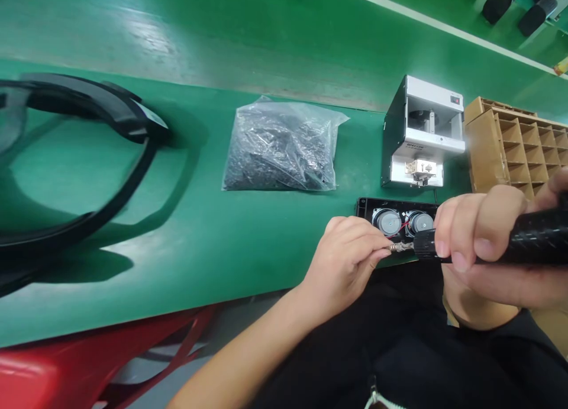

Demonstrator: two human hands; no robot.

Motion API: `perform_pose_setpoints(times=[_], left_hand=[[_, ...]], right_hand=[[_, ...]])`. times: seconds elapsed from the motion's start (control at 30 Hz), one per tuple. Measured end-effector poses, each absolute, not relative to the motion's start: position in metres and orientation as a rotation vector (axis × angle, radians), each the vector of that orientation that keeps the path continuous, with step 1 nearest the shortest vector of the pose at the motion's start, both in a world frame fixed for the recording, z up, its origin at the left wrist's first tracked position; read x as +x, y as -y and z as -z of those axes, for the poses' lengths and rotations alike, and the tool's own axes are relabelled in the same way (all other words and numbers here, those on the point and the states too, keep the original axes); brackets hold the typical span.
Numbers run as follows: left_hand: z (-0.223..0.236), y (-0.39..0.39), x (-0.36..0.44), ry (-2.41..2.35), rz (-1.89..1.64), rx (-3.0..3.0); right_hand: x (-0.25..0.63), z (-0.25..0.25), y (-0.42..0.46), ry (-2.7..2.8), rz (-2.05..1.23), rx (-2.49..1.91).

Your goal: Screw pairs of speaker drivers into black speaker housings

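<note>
My right hand point(481, 225) is wrapped around the black body of an electric screwdriver point(536, 237), which lies sideways with its nose toward the left. At that nose, my left hand point(341, 261) pinches the metal screwdriver bit point(402, 247) between thumb and fingers. Whether a screw sits on the bit's tip is too small to tell. Just behind the tool, on the green bench, is a black speaker housing point(362, 208) with two round drivers point(387, 222) and a red wire. My hands and the screwdriver hide part of this housing.
Behind the housing stands a silver and black screw feeder point(423, 134). A cardboard box with dividers point(488, 142) is right of it. A clear bag of small dark parts point(281, 145) lies mid-bench. Dark curved headgear point(146, 125) is at left; a red stool point(26, 373) stands below the bench edge.
</note>
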State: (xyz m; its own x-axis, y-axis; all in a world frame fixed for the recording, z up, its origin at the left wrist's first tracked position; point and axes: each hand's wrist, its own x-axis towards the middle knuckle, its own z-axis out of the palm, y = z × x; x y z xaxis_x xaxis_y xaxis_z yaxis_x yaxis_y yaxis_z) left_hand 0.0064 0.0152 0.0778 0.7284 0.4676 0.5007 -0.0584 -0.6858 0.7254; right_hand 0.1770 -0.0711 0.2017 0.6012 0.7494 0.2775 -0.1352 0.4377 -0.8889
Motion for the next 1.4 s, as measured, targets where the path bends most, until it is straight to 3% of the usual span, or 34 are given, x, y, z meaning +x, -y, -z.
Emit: perform_pose_setpoints(times=[0.47, 1.4], left_hand=[[-0.005, -0.019, -0.004, -0.491, -0.698, 2.214], [-0.008, -0.019, 0.000, -0.498, -0.698, 2.153]], right_hand=[[0.162, -0.125, 0.046, 1.087, -0.518, -0.864], [0.167, -0.115, 0.058, 1.402, -0.591, -0.944]])
